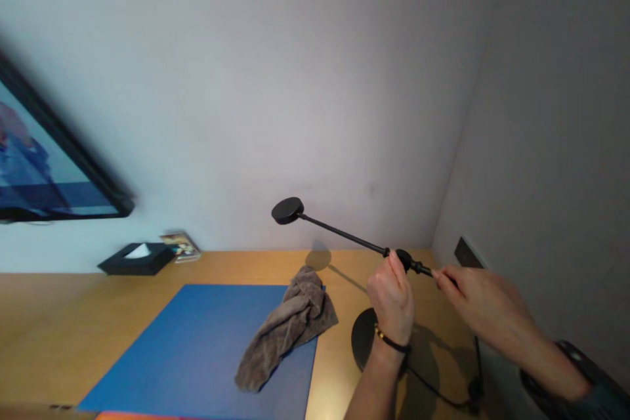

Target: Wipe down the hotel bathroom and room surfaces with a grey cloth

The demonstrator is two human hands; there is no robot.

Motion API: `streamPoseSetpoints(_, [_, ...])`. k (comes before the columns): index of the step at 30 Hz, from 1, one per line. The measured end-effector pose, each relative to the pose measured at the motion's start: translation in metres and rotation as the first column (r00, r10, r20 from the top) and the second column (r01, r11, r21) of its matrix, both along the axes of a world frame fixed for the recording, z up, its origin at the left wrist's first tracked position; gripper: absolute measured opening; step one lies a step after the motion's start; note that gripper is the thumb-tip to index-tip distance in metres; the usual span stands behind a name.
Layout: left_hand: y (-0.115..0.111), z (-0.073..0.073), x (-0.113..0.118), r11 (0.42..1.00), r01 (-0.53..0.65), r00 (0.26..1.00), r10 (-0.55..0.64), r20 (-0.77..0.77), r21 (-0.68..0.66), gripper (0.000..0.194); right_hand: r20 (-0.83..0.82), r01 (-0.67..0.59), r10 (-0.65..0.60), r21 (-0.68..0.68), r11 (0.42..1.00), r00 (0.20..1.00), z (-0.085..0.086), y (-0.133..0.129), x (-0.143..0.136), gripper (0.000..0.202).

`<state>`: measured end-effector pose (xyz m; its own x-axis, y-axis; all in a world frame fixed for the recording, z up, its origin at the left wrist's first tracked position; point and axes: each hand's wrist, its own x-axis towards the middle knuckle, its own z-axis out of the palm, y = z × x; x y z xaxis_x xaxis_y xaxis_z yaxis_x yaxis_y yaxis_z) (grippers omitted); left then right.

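Note:
A black desk lamp (344,234) stands at the right of the wooden desk, its round head (287,210) up to the left and its round base (363,338) partly behind my left wrist. My left hand (392,295) is closed on the lamp arm by the middle joint. Further right, my right hand (470,289) pinches the rear end of the same arm. A crumpled grey-brown cloth (290,331) lies across the right edge of a blue mat (211,348), touched by neither hand.
At the back left of the desk (44,315) are a black tissue box (138,258) and a small picture card (181,246). A screen (44,164) hangs on the left wall. A black cable (436,388) runs near the right edge, below a wall socket (467,252).

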<state>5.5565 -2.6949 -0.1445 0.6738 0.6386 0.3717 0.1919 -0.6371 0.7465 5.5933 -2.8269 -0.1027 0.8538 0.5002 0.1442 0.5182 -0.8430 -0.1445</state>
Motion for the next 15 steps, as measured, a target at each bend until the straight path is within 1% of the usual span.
streamPoseSetpoints(3, [0.0,-0.005,-0.015,0.999,-0.046,0.999,0.046,0.023,0.007,0.053,-0.037,-0.046,0.047,0.03,0.999,0.998,-0.011,0.001,-0.021,0.039])
streamPoseSetpoints(5, [0.001,-0.006,-0.026,0.996,-0.094,0.995,0.093,0.027,0.008,0.054,-0.121,-0.114,0.12,0.054,0.992,0.985,-0.014,0.003,-0.033,0.036])
streamPoseSetpoints(7, [0.003,-0.005,-0.038,0.99,-0.142,0.99,0.143,0.012,-0.005,0.054,-0.237,-0.198,0.217,0.103,0.975,0.947,-0.016,0.007,-0.043,0.035])
streamPoseSetpoints(9, [0.006,-0.004,-0.05,0.982,-0.186,0.982,0.186,-0.02,-0.027,0.055,-0.314,-0.282,0.326,0.179,0.943,0.892,-0.02,0.01,-0.051,0.035])
streamPoseSetpoints(12, [0.009,-0.003,-0.063,0.98,-0.19,0.98,0.186,-0.07,-0.057,0.059,-0.295,-0.317,0.401,0.296,0.901,0.867,-0.028,0.014,-0.058,0.035])
streamPoseSetpoints(15, [0.01,-0.002,-0.064,0.982,-0.181,0.978,0.174,-0.112,-0.05,0.062,-0.266,-0.287,0.386,0.343,0.894,0.883,-0.036,0.016,-0.058,0.036])
